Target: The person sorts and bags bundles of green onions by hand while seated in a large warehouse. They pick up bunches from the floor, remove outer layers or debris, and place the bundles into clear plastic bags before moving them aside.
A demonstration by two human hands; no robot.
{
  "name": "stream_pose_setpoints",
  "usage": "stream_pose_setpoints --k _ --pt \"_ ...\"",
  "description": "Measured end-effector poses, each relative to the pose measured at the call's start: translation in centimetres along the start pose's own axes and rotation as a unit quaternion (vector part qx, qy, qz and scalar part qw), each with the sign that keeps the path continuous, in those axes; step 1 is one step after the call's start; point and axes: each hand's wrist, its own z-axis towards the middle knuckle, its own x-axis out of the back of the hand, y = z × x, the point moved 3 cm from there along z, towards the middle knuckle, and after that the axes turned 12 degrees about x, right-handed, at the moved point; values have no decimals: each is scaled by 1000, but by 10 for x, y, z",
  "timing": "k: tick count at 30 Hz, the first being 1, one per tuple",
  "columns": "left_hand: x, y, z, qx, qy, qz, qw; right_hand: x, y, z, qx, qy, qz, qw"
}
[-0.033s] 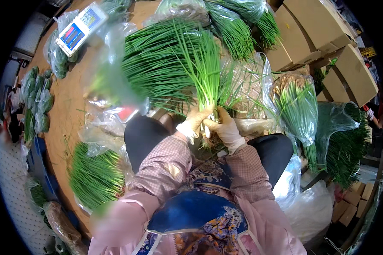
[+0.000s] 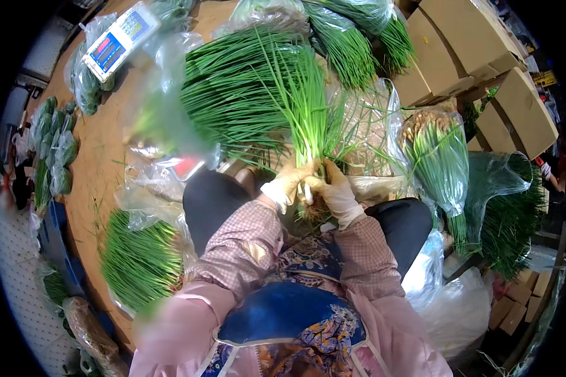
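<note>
My left hand (image 2: 288, 183), in a pale glove, is closed round a bunch of spring onions (image 2: 309, 129) just above their white bases. The green leaves point away from me, and the roots (image 2: 310, 210) hang toward my lap. My right hand (image 2: 337, 193), gloved too, meets it from the right. Its thumb and fingers pinch white stalk ends at the bottom of the bunch; the fingertips are partly hidden. Beyond the held bunch, a large pile of spring onions (image 2: 233, 94) lies with its leaves spread leftward and rightward.
A bagged bundle of spring onions (image 2: 437, 160) lies at right, and another heap (image 2: 141, 254) at left. Cardboard boxes (image 2: 459, 38) stand at far right. A white scale with a display (image 2: 121, 39) sits at far left. Clear plastic bags (image 2: 456, 308) lie near my right side.
My fingers have shifted slightly at the stalk bases, and the white ends and roots between my hands look rearranged. Both hands stay in nearly the same place.
</note>
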Motion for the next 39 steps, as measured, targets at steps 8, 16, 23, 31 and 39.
stream_pose_setpoints --k 8,16,23,31,39 --pt "-1 2 -2 -45 -41 -189 980 -3 -27 -3 -37 28 174 984" --pt "-14 7 -17 26 -42 -356 933 -19 3 -3 77 67 -74 992" --pt "-5 -1 -9 48 -7 -309 950 -2 -7 9 76 -57 -292 952" --pt "16 -14 8 15 101 -277 955 -24 24 4 -110 -21 125 986" --pt "36 -11 -3 48 3 -277 960 10 54 10 -276 155 417 852"
